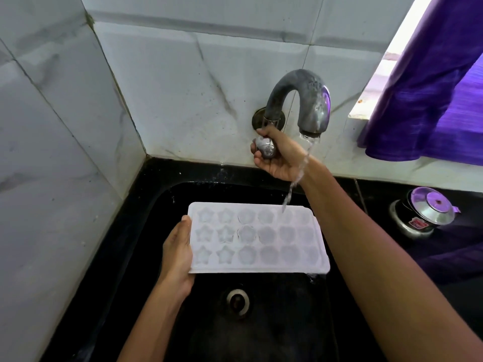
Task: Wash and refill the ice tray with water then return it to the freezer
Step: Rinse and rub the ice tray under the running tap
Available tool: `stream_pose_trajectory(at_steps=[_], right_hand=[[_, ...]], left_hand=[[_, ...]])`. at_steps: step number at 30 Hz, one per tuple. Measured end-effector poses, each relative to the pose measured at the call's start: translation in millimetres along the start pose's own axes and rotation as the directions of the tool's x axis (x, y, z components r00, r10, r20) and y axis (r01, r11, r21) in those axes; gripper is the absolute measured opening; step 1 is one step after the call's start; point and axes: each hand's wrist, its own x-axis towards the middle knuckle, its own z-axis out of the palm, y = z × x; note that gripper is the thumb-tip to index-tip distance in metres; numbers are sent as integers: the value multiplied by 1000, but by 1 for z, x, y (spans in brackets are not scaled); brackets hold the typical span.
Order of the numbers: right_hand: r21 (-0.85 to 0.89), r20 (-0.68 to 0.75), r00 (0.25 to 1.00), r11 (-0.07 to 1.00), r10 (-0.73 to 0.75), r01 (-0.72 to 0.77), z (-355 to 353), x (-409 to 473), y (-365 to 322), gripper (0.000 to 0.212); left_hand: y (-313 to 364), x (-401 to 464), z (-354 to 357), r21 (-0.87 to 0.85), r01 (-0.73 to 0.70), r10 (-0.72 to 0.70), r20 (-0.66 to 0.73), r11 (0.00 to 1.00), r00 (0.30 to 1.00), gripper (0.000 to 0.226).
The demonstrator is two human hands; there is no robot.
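Black stone forms the sink (146, 231), a deep basin set into the corner where two pale marble-tiled walls (183, 82) meet; its round metal drain (237, 301) lies bare on the floor of the basin, with open room all round it. To the right, the dark desk (457, 246) carries a small steel pot with a lid (423, 214), close under a purple curtain (439, 95). A curved grey tap (303, 97) arches out from the back wall, and a thin stream of water (295, 178) falls from its spout.

The white ice tray (257, 237) is held level above the basin, clear of every wall, its moulds facing up. The stream lands near its far right edge, and water spills off the near right corner. The left hand (177, 254) grips the tray's left short edge, thumb on top along the rim, fingers curled beneath. The right hand (277, 158) reaches across above the tray, its grip closed round the tap's metal knob (266, 148).
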Motion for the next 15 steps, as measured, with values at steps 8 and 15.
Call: stream_pose_trajectory(at_steps=[8, 15], right_hand=[[351, 354, 934, 932, -45, -88, -18, 18, 16, 51], [450, 310, 944, 892, -113, -41, -15, 17, 26, 37]], left_hand=[[-2, 8, -15, -14, 13, -13, 1, 1000, 1000, 39], [-2, 7, -19, -49, 29, -30, -17, 998, 999, 40]])
